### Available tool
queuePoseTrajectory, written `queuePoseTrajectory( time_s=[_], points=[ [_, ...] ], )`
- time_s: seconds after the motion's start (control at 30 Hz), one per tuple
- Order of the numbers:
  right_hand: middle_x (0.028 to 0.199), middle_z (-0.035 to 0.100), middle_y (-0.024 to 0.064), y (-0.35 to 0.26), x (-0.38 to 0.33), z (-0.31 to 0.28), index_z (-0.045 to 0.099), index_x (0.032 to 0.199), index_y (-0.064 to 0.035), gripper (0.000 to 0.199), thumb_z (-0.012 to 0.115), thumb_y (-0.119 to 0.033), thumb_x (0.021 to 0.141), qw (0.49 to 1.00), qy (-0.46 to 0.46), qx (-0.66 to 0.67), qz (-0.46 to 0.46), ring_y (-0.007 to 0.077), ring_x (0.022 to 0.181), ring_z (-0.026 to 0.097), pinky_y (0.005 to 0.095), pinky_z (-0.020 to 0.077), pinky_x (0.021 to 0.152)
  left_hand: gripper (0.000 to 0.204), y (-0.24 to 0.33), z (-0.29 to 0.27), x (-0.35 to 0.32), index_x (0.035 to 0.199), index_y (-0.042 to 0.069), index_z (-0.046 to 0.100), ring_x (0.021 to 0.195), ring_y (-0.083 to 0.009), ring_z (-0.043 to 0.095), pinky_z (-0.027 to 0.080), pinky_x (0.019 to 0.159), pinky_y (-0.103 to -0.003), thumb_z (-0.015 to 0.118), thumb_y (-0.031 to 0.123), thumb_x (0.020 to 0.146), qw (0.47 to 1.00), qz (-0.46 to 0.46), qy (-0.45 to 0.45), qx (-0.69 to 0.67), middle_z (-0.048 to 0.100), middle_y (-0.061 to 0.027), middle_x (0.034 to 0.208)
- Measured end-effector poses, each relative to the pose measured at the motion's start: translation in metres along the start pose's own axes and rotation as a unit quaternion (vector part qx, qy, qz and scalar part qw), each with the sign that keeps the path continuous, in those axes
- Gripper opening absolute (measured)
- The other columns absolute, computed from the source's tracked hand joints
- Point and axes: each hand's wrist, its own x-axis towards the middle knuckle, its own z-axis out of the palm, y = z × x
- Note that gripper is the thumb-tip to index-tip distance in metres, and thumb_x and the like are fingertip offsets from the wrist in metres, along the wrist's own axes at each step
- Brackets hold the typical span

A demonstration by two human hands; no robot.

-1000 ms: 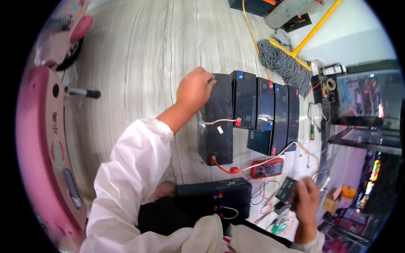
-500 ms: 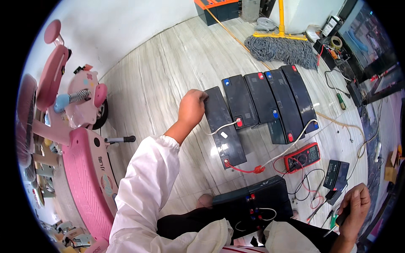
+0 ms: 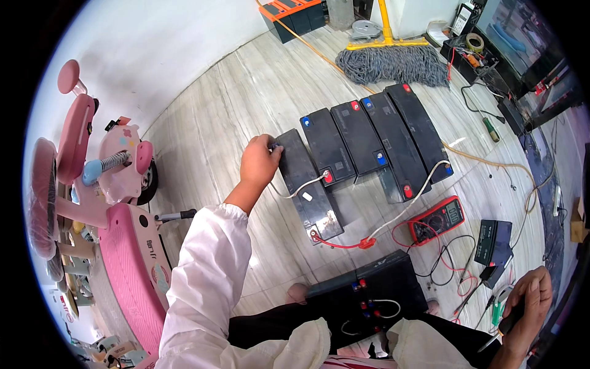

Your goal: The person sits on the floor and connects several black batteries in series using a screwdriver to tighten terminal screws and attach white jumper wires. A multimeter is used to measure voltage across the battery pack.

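Note:
My left hand (image 3: 257, 163) is at the far end of the leftmost black battery (image 3: 301, 175), its fingers pinched over the terminal there. What they hold is hidden. A white wire (image 3: 301, 189) runs from the red terminal of the neighbouring battery (image 3: 329, 141) toward this hand. At the lower right, my right hand (image 3: 527, 301) is wrapped around a dark-handled screwdriver (image 3: 490, 342), its metal shaft pointing down and left. At the leftmost battery's near end, a red lead with a red connector (image 3: 367, 243) joins a white wire leading to the rightmost battery (image 3: 421, 132).
A red multimeter (image 3: 435, 221) with tangled probe leads lies right of the batteries. Beyond it are a small black battery (image 3: 493, 243) and a green-handled screwdriver (image 3: 491, 129). Another battery pack (image 3: 393, 277) sits between my legs. A mop (image 3: 393, 64) and a pink scooter (image 3: 129, 264) stand around.
The view has shifted, so the batteries and multimeter appear further left. My left hand stays at the leftmost battery's far end, its fingers slightly repositioned. My right hand still grips the screwdriver.

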Motion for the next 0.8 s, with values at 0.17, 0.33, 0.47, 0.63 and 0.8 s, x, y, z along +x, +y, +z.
queuePoseTrajectory(
  time_s=[0.17,0.33,0.47,0.63,0.8],
  points=[
    [0.066,0.043,0.0008,0.0,0.002,0.005,0.044,0.084,-0.0076,0.034,0.053,-0.032,0.106,1.0,-0.009,-0.011,0.012,0.0051,0.046,0.037,0.02,0.0314,0.042,0.014,-0.016,0.003,0.0,0.093,-0.001,0.069,0.087,-0.0395,0.066,0.053,0.077,-0.045,0.071,0.012,0.087,0.999,0.014,0.015,0.026,0.068,-0.0205,0.094],
    [0.066,0.043,0.0009,-0.004,0.004,0.014,0.045,0.085,-0.0072,0.033,0.053,-0.032,0.106,0.999,-0.015,-0.024,0.021,0.0057,0.046,0.038,0.0201,0.0314,0.043,0.013,-0.022,0.002,0.002,0.092,-0.001,0.069,0.087,-0.0391,0.066,0.053,0.078,-0.046,0.071,0.011,0.087,0.995,0.087,0.024,-0.04,0.068,-0.0201,0.094],
    [0.067,0.043,0.0011,-0.004,0.008,0.022,0.045,0.086,-0.0072,0.032,0.054,-0.031,0.106,0.999,-0.017,-0.012,0.036,0.006,0.048,0.039,0.0196,0.0323,0.045,0.012,-0.02,0.001,-0.001,0.092,0.0,0.069,0.087,-0.0383,0.066,0.053,0.078,-0.046,0.071,0.01,0.086,0.999,0.007,0.002,-0.05,0.067,-0.0193,0.094],
    [0.076,0.048,0.0034,-0.004,0.015,0.037,0.05,0.094,-0.0058,0.031,0.06,-0.034,0.101,0.987,-0.03,0.086,0.132,0.0118,0.064,0.051,0.023,0.0403,0.054,0.012,-0.017,-0.002,0.0,0.088,-0.001,0.068,0.089,-0.0378,0.065,0.052,0.08,-0.046,0.071,0.01,0.086,0.999,0.006,0.012,-0.037,0.067,-0.0198,0.097],
    [0.106,0.06,0.0127,0.007,0.021,0.043,0.054,0.113,-0.0004,0.034,0.071,-0.007,0.084,0.928,-0.121,0.278,0.217,0.0256,0.091,0.069,0.0309,0.0608,0.077,0.035,-0.027,0.004,0.001,0.116,-0.001,0.065,0.105,-0.0363,0.065,0.052,0.092,-0.042,0.072,0.021,0.089,0.992,0.049,-0.007,-0.113,0.065,-0.0211,0.116]
  ],
)
